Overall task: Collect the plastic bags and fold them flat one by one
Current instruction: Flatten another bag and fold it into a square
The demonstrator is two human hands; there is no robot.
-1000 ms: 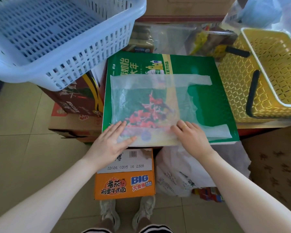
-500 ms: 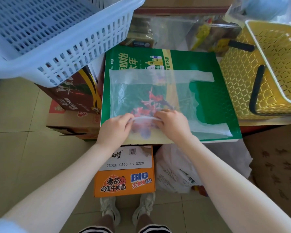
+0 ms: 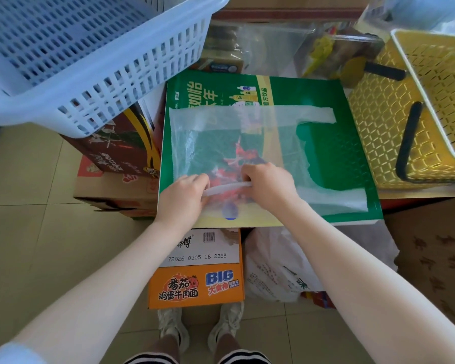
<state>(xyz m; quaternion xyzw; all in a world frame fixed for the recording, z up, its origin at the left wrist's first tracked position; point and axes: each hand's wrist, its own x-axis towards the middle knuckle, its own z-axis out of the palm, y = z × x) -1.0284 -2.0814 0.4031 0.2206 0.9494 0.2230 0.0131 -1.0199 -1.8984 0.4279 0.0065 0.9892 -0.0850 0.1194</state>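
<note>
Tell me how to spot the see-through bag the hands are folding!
Find the big green box in the middle, between the pale blue basket and the yellow basket. The see-through bag lies spread flat on top of it, its near edge pinched by the left hand and right hand. Unlike the crumpled white bag on the floor, it is flat and shows the green through.

Both hands' fingertips are tucked out of sight under the rolled edge of the plastic bag (image 3: 237, 143). The blue basket (image 3: 76, 61) runs off the top and left edges, the yellow basket (image 3: 378, 114) off the right. Clutter behind is too blurred to name.
</note>
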